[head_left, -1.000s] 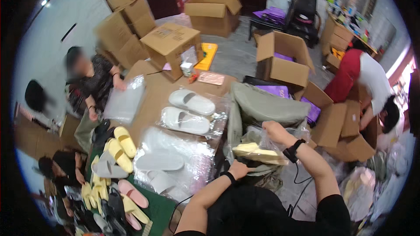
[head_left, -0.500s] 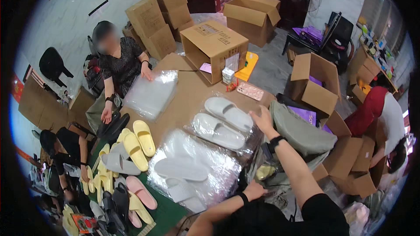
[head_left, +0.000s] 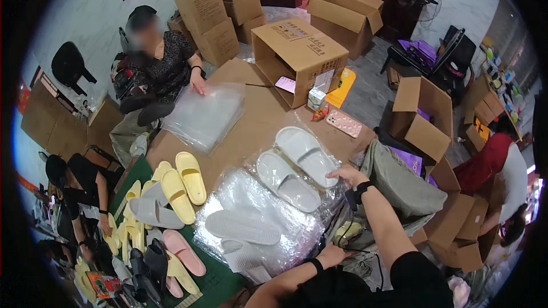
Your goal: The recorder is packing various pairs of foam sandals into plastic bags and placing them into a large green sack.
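Note:
My right hand has its fingers closed on the heel end of a light grey slipper. Beside that slipper lies another grey slipper, and both rest on clear plastic on the table. Lower down, close to the table's near edge, my left hand has its fingers stretched to the right with nothing visible in them. A stack of clear plastic bags lies left of it. On that stack are a sole-up grey slipper and a second ribbed grey slipper.
Yellow, pink, grey and black slippers, such as a yellow one, crowd the left side. Across the table a person touches clear bags. An open carton and a phone lie at the back. Grey cloth bulges at right.
My right hand has come onto a grey slipper's heel, and the pair has turned clockwise. The person across has lifted the black slippers off the table. The view has shifted slightly.

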A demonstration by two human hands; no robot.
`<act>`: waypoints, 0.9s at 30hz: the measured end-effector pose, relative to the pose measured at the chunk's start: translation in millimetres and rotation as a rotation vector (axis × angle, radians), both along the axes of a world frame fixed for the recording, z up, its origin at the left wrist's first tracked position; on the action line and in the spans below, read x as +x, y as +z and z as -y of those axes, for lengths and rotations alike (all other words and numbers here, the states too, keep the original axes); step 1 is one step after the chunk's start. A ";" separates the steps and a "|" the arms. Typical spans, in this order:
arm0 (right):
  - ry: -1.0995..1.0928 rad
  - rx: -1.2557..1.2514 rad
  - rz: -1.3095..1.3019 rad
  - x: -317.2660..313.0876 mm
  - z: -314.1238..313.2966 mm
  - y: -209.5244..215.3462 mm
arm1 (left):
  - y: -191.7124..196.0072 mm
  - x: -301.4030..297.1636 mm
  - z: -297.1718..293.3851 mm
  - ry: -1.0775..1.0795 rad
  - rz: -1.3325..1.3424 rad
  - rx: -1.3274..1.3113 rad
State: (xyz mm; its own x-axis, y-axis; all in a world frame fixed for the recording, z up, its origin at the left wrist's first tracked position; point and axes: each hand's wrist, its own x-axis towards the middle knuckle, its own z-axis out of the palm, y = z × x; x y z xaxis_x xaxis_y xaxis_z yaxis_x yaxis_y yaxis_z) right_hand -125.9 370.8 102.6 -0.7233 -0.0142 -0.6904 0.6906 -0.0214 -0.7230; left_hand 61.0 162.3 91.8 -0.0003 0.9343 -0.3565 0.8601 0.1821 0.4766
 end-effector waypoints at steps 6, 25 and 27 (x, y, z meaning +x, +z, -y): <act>-0.274 -0.190 -0.340 18.7 38.8 67.1 | -14.7 6.9 6.6 0.025 0.035 0.045; 0.135 1.129 -0.431 336.1 -114.6 119.9 | 28.6 25.1 -21.3 0.057 -0.243 0.007; 0.263 1.116 -0.435 321.1 -102.4 119.1 | 29.6 33.3 -28.2 0.072 -0.237 -0.024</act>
